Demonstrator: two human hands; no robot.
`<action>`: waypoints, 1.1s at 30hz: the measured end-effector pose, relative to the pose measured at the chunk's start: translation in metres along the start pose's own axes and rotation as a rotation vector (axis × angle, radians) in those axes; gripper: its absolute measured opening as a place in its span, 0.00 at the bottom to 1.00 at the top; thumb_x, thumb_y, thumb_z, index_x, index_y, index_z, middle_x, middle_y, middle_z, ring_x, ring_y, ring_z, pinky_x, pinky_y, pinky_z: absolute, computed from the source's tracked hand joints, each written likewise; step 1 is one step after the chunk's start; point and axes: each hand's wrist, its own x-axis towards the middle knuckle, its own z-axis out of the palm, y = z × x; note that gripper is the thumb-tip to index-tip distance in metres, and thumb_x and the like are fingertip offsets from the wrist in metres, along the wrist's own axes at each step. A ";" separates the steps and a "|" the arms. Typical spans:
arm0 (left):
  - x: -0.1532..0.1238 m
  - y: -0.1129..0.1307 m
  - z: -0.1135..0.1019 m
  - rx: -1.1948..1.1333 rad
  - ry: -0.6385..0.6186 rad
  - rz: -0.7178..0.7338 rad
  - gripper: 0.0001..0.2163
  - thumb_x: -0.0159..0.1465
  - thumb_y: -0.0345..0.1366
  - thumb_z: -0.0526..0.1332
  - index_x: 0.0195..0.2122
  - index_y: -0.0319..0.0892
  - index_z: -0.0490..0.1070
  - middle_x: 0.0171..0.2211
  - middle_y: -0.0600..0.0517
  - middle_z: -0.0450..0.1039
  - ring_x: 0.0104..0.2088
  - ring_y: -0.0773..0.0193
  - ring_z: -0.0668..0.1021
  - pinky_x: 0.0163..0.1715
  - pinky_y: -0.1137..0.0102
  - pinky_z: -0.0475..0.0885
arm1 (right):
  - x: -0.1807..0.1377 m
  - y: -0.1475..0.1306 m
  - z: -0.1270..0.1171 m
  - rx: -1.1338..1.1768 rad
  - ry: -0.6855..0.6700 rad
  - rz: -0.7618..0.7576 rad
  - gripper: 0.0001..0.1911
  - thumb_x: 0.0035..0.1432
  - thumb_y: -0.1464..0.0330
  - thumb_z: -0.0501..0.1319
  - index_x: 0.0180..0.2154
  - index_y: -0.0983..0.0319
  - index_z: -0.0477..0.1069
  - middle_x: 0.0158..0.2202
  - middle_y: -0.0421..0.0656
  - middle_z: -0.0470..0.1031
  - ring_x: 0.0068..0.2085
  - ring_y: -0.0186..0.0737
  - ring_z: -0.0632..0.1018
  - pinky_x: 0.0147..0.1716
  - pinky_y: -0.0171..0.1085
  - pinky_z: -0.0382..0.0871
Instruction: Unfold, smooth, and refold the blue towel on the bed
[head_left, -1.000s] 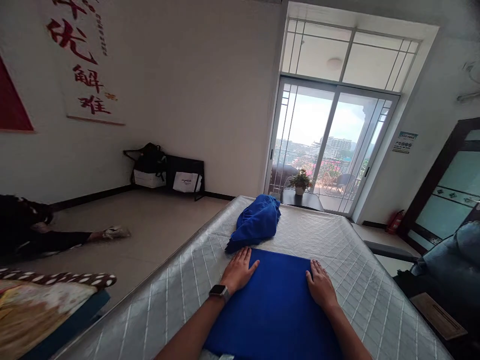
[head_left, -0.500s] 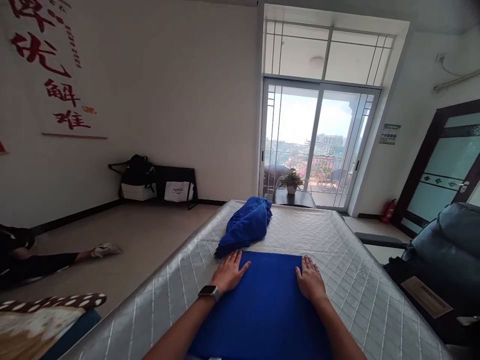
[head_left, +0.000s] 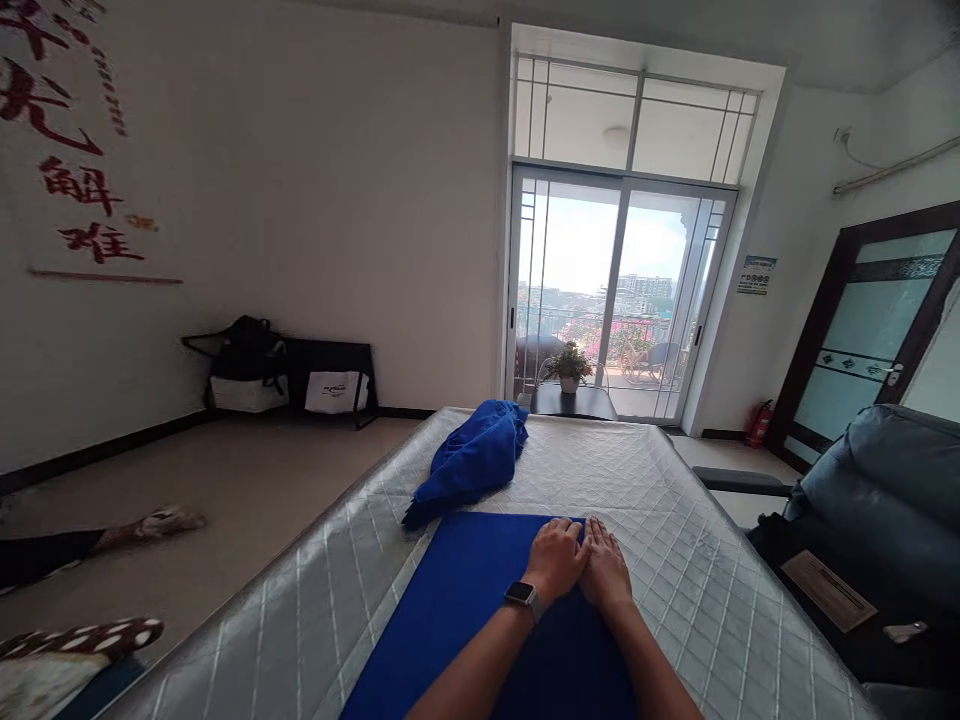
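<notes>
1. The flat blue cloth (head_left: 465,580) lies spread on the quilted tabletop (head_left: 322,580), probably so palms can press it; the crumpled blue cloth (head_left: 472,455) sits beyond, seemingly clear of them.
2. Right hand (head_left: 606,568) extends at the far right corner, grip released; left hand (head_left: 556,558) bends beside it; whether its grip pinches fabric, I cannot tell.

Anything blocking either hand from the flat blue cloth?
Nothing visible. The left hand and right hand are together at the far right corner of the flat blue cloth. The bunched blue cloth lies by its far left corner, out of their way.
</notes>
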 end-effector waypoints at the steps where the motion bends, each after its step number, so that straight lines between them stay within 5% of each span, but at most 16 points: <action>1: 0.003 0.006 0.006 -0.018 0.000 0.007 0.23 0.72 0.45 0.41 0.56 0.46 0.72 0.53 0.45 0.76 0.54 0.56 0.74 0.56 0.61 0.66 | 0.000 0.001 0.000 -0.003 -0.004 -0.007 0.32 0.65 0.67 0.41 0.68 0.70 0.49 0.71 0.47 0.47 0.71 0.40 0.48 0.67 0.40 0.38; 10: 0.003 -0.004 0.030 -0.035 -0.057 0.108 0.23 0.72 0.41 0.42 0.65 0.45 0.61 0.64 0.43 0.65 0.66 0.54 0.63 0.65 0.51 0.55 | 0.000 0.004 0.003 -0.011 -0.008 -0.027 0.33 0.63 0.70 0.42 0.69 0.70 0.49 0.72 0.46 0.46 0.71 0.40 0.47 0.67 0.40 0.37; 16: -0.004 -0.021 0.024 -0.008 -0.065 0.018 0.29 0.72 0.49 0.36 0.66 0.39 0.59 0.67 0.42 0.60 0.68 0.55 0.59 0.66 0.54 0.54 | 0.003 0.001 0.004 -0.022 0.005 -0.003 0.33 0.67 0.63 0.39 0.69 0.71 0.49 0.71 0.48 0.48 0.71 0.40 0.49 0.67 0.41 0.38; 20: -0.015 -0.058 0.007 0.032 -0.070 -0.060 0.29 0.72 0.50 0.37 0.67 0.41 0.58 0.68 0.45 0.58 0.68 0.56 0.59 0.67 0.55 0.52 | 0.005 -0.001 0.003 -0.024 0.011 0.016 0.35 0.67 0.58 0.40 0.69 0.70 0.48 0.71 0.50 0.49 0.71 0.42 0.50 0.68 0.42 0.39; 28: -0.055 -0.170 -0.044 0.133 -0.053 -0.265 0.30 0.71 0.49 0.38 0.66 0.37 0.58 0.67 0.41 0.58 0.68 0.51 0.60 0.66 0.52 0.53 | 0.004 0.000 0.003 -0.009 0.016 0.016 0.36 0.66 0.57 0.39 0.69 0.70 0.48 0.71 0.48 0.49 0.71 0.42 0.50 0.68 0.42 0.39; 33: -0.068 -0.198 -0.050 0.150 -0.040 -0.293 0.32 0.71 0.50 0.37 0.67 0.31 0.55 0.68 0.39 0.56 0.68 0.52 0.59 0.66 0.55 0.53 | 0.006 0.001 0.006 -0.001 0.008 0.018 0.36 0.66 0.56 0.38 0.69 0.69 0.47 0.71 0.47 0.48 0.71 0.41 0.49 0.68 0.43 0.38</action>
